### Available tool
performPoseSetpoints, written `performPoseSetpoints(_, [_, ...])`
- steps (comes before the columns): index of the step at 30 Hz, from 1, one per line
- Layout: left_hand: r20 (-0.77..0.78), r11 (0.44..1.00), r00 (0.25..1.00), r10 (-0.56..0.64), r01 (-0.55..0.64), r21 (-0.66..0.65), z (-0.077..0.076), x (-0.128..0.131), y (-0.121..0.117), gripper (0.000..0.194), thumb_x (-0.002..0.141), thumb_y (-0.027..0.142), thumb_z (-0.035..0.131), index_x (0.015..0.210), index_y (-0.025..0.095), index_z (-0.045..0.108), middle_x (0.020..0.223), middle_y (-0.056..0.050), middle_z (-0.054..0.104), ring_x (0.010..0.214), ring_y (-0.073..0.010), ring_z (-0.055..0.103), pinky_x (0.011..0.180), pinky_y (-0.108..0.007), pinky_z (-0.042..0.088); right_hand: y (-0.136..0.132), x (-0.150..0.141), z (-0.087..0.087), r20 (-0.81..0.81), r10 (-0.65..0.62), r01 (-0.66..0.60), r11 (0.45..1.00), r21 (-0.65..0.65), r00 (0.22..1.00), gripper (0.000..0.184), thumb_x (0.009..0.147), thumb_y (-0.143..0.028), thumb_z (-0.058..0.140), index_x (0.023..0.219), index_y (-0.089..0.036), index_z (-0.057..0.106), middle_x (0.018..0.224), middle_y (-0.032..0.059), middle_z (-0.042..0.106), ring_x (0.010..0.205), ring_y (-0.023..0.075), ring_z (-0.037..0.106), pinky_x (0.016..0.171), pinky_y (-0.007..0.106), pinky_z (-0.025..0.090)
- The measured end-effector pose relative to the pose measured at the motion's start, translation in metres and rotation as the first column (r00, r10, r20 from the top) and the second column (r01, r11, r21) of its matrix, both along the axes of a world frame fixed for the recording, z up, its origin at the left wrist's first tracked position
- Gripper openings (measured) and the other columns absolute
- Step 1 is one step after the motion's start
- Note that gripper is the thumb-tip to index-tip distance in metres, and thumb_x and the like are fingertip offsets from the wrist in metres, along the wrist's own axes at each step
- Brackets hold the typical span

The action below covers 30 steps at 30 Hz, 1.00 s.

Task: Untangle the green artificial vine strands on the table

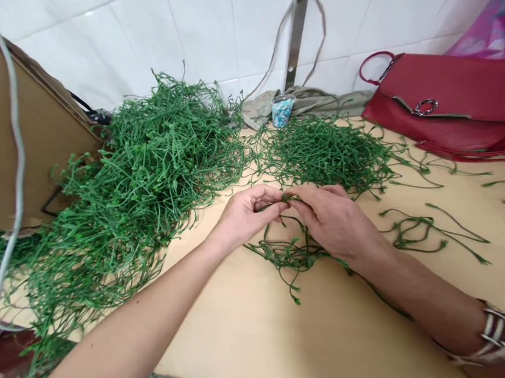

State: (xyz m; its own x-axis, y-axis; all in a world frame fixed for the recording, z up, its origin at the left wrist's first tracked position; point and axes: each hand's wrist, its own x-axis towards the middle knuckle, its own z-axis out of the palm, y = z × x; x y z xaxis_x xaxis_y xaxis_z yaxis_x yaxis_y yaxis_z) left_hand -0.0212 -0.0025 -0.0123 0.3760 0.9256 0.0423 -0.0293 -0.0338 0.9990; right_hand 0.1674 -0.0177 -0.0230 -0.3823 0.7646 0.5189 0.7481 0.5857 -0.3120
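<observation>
Over the middle of the table, my left hand (254, 210) and my right hand (336, 217) meet at the fingertips. Both are closed in a pinch on a thin green stem (285, 197), of which only a short bit shows between the fingers. Just below them lies a small loose bunch of green stems (288, 253) with little leafy ends, partly covered by my right hand. Behind my hands is a heap of similar stems (332, 150). A few loose stems (417, 231) lie to the right of my right wrist.
A larger green pile (153, 150) spreads along the left, against a brown cardboard box (20, 125) with a white cable (15, 132) before it. At the back stand a patterned cup (282, 111) and a metal bracket (297, 34). A red handbag (455, 97) lies at right.
</observation>
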Motion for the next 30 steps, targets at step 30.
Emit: performPoseSetpoints(30, [-0.460, 0.896, 0.848, 0.262, -0.036, 0.443, 0.019, 0.011, -0.018, 0.014, 0.090, 0.020, 0.065, 0.077, 0.019, 0.063, 0.073, 0.003, 0.067, 0.067, -0.0110, 0.055, 0.068, -0.025, 0.042, -0.001, -0.011, 0.016, -0.062, -0.139, 0.134, 0.988, -0.079, 0.988, 0.022, 0.096, -0.018, 0.039, 0.076, -0.026, 0.036, 0.076, 0.0034, 0.052, 0.070, 0.0205, 0.046, 0.068, 0.035, 0.033])
